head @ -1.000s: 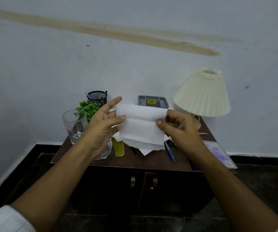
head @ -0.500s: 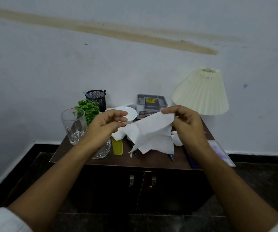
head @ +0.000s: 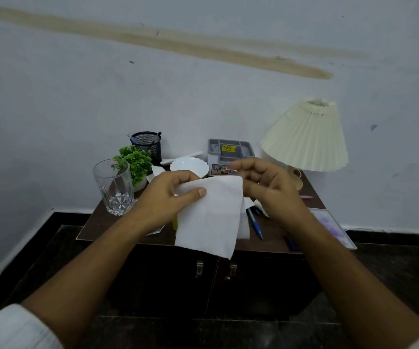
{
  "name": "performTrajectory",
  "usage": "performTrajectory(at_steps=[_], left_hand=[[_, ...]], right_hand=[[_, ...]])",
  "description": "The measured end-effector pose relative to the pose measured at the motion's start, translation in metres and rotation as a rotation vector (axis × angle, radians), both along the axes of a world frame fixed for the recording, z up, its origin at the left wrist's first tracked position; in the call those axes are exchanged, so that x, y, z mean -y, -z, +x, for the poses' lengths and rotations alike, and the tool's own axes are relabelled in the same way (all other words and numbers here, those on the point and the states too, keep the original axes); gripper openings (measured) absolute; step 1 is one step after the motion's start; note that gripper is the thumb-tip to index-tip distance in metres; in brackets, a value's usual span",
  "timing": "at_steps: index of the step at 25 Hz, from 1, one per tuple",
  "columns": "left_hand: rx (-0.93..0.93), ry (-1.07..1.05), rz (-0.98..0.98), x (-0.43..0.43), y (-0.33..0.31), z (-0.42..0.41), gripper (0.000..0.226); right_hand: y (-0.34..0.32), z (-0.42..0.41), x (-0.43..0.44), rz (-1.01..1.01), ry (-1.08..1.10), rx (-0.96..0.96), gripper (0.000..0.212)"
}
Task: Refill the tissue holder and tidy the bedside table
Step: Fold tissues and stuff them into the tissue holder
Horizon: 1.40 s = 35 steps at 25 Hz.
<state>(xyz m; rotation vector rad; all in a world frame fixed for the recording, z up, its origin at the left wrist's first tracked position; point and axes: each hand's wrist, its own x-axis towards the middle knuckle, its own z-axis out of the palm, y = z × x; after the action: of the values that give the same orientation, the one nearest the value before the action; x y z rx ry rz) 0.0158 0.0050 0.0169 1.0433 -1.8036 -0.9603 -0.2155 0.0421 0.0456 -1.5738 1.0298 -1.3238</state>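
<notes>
**Squaring a tissue ahead of loading the holder**

Found in mid-air over the front edge of the table (head: 102, 222): one white tissue (head: 211, 217), clear of the top and hanging from its upper edge. Pinched at the top left between the thumb and curled fingers of the left hand (head: 170, 195). At the top right corner, the right hand (head: 271, 190), fingers curled and blurred. Cannot tell whether gripping the sheet or only brushing it.

Judged to be folding or straightening before loading. Recommended:
- Take the free corner firmly with the right hand before moving the left.
- Bring edge to edge and crease lightly, since thin paper is likely to tear under a hard pull.
- Keep the hanging hem off the blue pen (head: 255, 222) below.
- Mind the glass (head: 113, 187) near the left wrist, a likely tipping hazard.
- Confirm the holder first. Possibly the grey organiser (head: 231, 149) at the back by the wall, not certain.

Condition of the tissue: soft, matte, plain white, roughly rectangular. Apparently doubled over, with the bottom edge slanting down to a point at the lower right. Behind the right edge, a further strip of white, same sheet or another, not determinable.
</notes>
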Motion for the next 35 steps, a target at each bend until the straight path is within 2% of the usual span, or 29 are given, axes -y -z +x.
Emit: performTrajectory(at_steps=[3, 5, 7, 9, 12, 15, 19, 21, 23, 26, 30, 33, 35], left_hand=[[-0.145, 0.015, 0.099, 0.000, -0.002, 0.002, 0.020], [-0.191, 0.028, 0.131, -0.001, -0.004, 0.003, 0.021], [-0.214, 0.012, 0.139, -0.001, -0.004, 0.002, 0.022], [-0.305, -0.031, 0.160, 0.000, -0.005, 0.000, 0.019], [-0.471, 0.005, 0.324, 0.000, -0.007, -0.003, 0.032], [-0.411, -0.005, 0.329, 0.001, 0.000, -0.005, 0.042], [-0.375, -0.149, 0.238, 0.008, 0.007, -0.003, 0.059], [-0.368, -0.149, 0.204, 0.010, 0.006, -0.002, 0.053], [-0.358, -0.130, 0.182, 0.009, 0.002, -0.003, 0.038], [-0.247, -0.119, 0.144, 0.005, -0.003, -0.004, 0.032], [-0.106, -0.167, 0.007, 0.000, -0.001, -0.001, 0.018], [-0.132, -0.238, -0.033, 0.001, 0.001, -0.003, 0.003], [-0.216, -0.180, 0.019, 0.005, 0.000, -0.006, 0.021]], right_hand=[[0.001, -0.003, 0.007, 0.281, 0.047, 0.217, 0.031], [0.007, -0.003, 0.008, 0.363, 0.003, 0.154, 0.045], [0.013, 0.003, 0.004, 0.365, -0.034, 0.098, 0.039], [0.016, 0.006, 0.003, 0.351, 0.022, 0.087, 0.028], [0.012, 0.003, 0.005, 0.322, 0.136, 0.204, 0.020], [0.011, 0.002, 0.005, 0.322, 0.216, 0.197, 0.020], [0.014, -0.001, 0.004, 0.254, 0.149, 0.118, 0.049], [0.014, -0.001, 0.003, 0.202, 0.115, 0.049, 0.039], [0.016, -0.001, 0.003, 0.189, 0.185, -0.020, 0.028], [0.014, -0.004, 0.003, 0.190, 0.245, -0.104, 0.023], [0.007, -0.009, -0.002, 0.126, 0.282, -0.108, 0.014], [0.007, -0.014, -0.004, 0.102, 0.328, -0.080, 0.002], [0.007, -0.015, -0.002, 0.101, 0.313, -0.055, 0.009]])
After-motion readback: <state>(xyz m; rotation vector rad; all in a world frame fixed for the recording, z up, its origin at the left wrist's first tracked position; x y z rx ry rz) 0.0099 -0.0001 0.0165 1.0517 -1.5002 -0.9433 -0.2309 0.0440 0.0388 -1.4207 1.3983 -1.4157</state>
